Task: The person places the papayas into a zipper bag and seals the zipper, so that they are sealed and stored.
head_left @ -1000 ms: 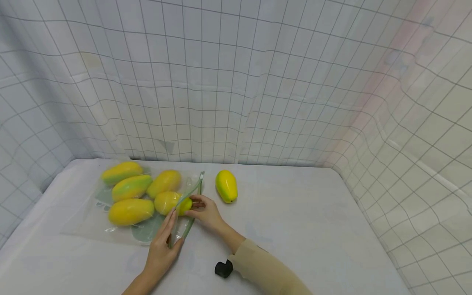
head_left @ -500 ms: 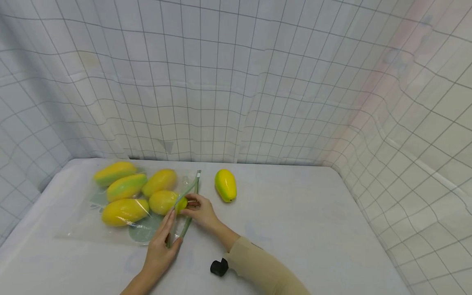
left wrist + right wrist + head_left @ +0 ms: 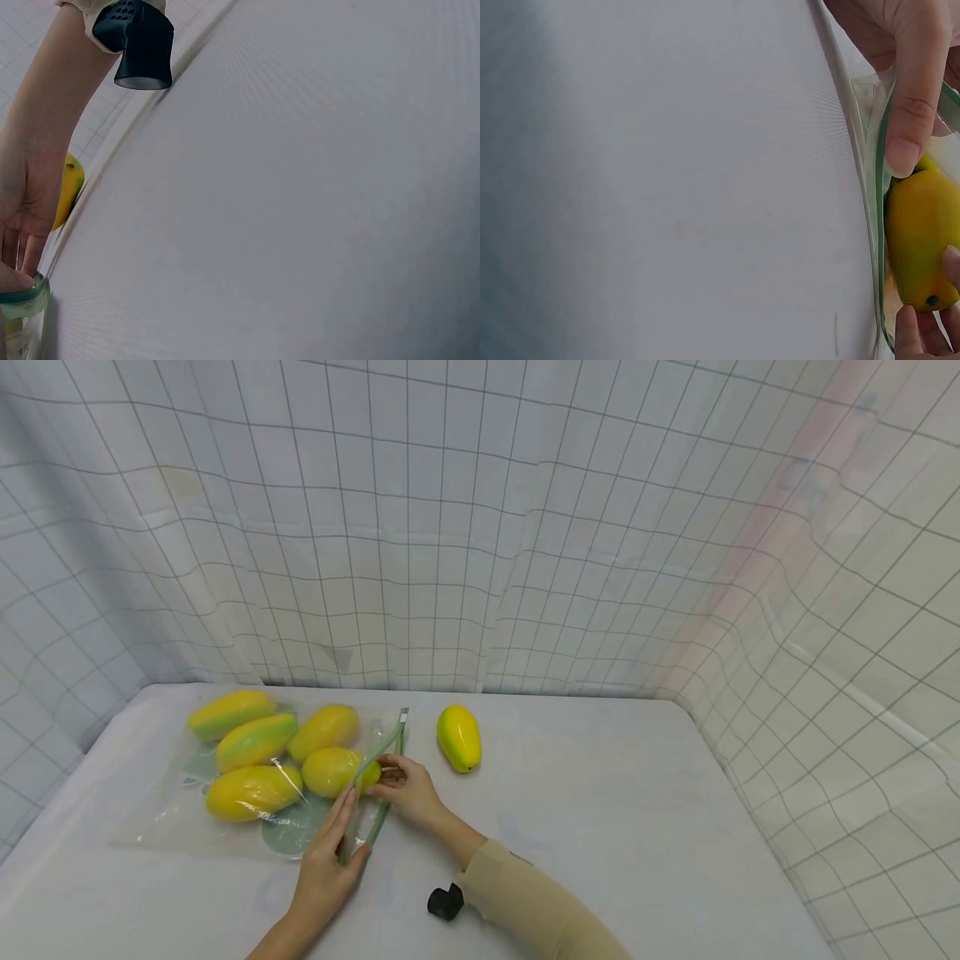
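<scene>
Apparently six fruits, one bag

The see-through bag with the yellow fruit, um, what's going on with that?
A person is handling fruit at a clear zip bag. The left hand is at the bag's open mouth, while the right hand holds the end of a yellow fruit lying mostly inside. Four more fruits are in the bag, and one loose fruit lies outside it on the white table.

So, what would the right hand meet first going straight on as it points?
Likely the yellow oval fruit at the mouth of the clear plastic bag; the right hand seems to grip that fruit's near end.
</scene>
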Available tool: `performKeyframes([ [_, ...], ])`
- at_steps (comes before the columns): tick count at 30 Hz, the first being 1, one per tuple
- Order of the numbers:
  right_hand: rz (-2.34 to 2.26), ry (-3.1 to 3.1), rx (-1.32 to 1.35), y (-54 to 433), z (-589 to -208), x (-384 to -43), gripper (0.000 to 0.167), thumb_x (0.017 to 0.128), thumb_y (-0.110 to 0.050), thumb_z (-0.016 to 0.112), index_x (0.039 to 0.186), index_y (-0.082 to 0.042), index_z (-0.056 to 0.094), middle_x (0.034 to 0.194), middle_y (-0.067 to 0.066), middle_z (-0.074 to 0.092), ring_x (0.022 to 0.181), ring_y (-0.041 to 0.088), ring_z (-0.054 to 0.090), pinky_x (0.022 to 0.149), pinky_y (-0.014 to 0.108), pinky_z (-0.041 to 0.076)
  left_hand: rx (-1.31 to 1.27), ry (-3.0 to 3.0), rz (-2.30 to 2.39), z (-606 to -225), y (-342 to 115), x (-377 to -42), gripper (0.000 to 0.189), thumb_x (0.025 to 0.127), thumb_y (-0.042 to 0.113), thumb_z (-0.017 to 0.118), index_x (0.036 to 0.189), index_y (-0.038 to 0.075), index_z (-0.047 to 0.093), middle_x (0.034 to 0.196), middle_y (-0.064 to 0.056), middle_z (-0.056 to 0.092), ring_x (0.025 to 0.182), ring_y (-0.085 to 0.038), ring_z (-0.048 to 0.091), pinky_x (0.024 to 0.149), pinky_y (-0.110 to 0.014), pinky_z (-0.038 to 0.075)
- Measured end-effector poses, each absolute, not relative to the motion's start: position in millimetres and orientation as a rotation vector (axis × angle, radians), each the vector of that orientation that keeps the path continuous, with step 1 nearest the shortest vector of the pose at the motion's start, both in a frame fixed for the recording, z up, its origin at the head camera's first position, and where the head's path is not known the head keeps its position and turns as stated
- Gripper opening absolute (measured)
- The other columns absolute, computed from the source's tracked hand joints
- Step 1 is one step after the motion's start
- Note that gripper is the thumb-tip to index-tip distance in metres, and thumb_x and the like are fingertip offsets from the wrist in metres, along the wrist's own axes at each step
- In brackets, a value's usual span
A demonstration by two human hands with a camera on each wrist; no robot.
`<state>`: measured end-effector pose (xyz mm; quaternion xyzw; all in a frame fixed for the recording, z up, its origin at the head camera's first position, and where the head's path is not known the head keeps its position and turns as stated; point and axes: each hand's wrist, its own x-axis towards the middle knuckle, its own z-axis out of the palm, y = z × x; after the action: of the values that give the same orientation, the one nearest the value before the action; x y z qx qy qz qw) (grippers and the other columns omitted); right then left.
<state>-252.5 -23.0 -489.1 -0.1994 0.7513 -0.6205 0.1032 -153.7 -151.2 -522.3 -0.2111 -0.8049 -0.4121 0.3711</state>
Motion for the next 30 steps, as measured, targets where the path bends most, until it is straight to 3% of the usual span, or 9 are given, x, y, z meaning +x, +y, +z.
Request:
performKeyframes([
  [19, -1.851, 2.205, -0.610, -20, -492, -254, 0.045, 0.081, -0.003, 0.066, 0.122, 0.007, 0.051, 0.119, 0.017, 0.057, 0.104, 0.022, 0.059, 0.085, 0.020, 0.050, -0.505, -2.104, -1.048, -520, -150, -150, 0.098, 0.042, -0.026, 0.076, 0.131, -0.011, 0.040, 0.135, -0.028, 0.040, 0.132, -0.003, 0.027, 0.100, -0.005, 0.027],
  [24, -1.915, 2.244, -0.569, -12, -484, -252, 0.045, 0.080, -0.005, 0.068, 0.121, 0.006, 0.052, 0.121, 0.018, 0.056, 0.108, 0.027, 0.056, 0.090, 0.027, 0.049, -0.518, -2.089, -1.058, -519, -150, -150, 0.097, 0.043, -0.025, 0.076, 0.131, -0.011, 0.040, 0.134, -0.029, 0.040, 0.133, -0.004, 0.027, 0.103, -0.008, 0.024],
  [30, -2.096, 2.303, -0.589, 7, -463, -249, 0.043, 0.080, 0.003, 0.066, 0.120, 0.010, 0.050, 0.117, 0.026, 0.054, 0.107, 0.040, 0.052, 0.094, 0.041, 0.046, -0.520, -2.077, -1.048, -520, -151, -151, 0.096, 0.043, -0.024, 0.077, 0.130, -0.012, 0.041, 0.133, -0.029, 0.041, 0.133, -0.006, 0.027, 0.104, -0.010, 0.024],
])
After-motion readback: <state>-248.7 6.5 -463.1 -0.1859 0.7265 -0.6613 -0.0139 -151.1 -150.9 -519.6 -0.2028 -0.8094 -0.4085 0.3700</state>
